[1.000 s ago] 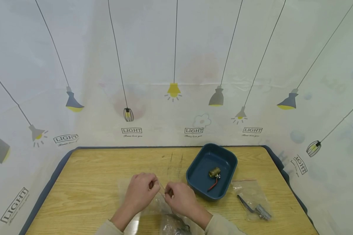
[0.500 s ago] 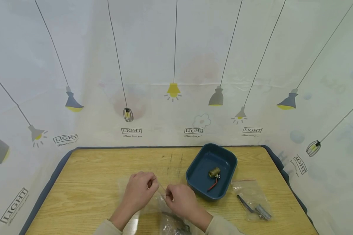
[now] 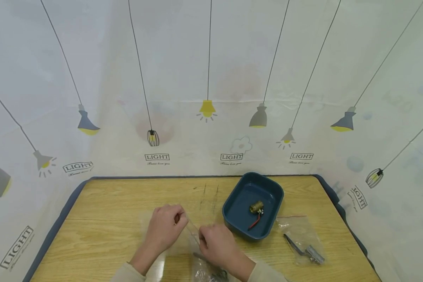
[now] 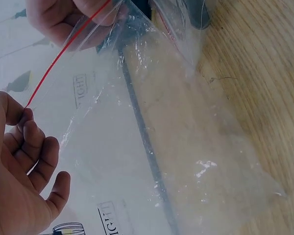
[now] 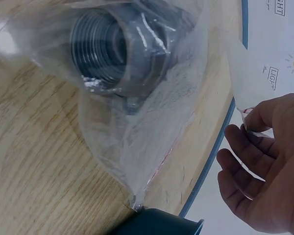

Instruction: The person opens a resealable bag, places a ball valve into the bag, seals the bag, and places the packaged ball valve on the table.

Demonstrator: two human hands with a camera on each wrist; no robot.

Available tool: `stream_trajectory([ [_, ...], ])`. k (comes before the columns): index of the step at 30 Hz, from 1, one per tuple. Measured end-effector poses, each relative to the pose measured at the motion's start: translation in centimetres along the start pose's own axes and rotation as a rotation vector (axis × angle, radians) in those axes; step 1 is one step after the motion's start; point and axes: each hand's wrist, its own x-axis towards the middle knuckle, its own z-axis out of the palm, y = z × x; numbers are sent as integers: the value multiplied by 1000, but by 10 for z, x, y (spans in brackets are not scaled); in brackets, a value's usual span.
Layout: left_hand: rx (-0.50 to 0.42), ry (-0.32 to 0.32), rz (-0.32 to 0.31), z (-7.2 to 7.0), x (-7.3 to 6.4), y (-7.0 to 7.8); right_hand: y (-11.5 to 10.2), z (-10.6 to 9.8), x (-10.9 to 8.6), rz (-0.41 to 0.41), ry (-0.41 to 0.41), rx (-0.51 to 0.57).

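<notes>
While the left hand (image 3: 165, 229) pinches one end of the red-striped edge of a clear bag (image 4: 186, 132), the right hand (image 3: 219, 243) pinches farther along, and the edge stretches between them above the bench (image 3: 116, 203). Near the right wrist, a second bag (image 3: 201, 271) holds a threaded metal fitting (image 5: 149, 54). A blue tray (image 3: 246, 196) contains a brass valve (image 3: 257, 206) with a red lever; to its right lies a bagged silver valve (image 3: 315, 255).

On the white wall covering (image 3: 183, 58) before me I read LIGHT in boxed black capitals (image 3: 157, 157) six times, the rightmost showing only IGHT. The cursive line (image 3: 159, 163) beneath is too small to make out. LIGHT also shows through my clear zip bag (image 4: 196, 147).
</notes>
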Motion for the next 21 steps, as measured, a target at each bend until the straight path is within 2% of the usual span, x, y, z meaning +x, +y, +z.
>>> stream_trajectory([
  [8, -5, -5, -7, -1, 1, 0, -3, 0, -7, -21, -19, -92],
  [11, 4, -11, -9, 1, 1, 0, -2, 2, -8, -28, -2, -128],
  [18, -15, -51, -24, 1, 1, 0, -2, 4, -10, -118, 183, -260],
  [21, -23, -86, -33, 1, 1, 0, -3, 2, -9, -155, 218, -324],
])
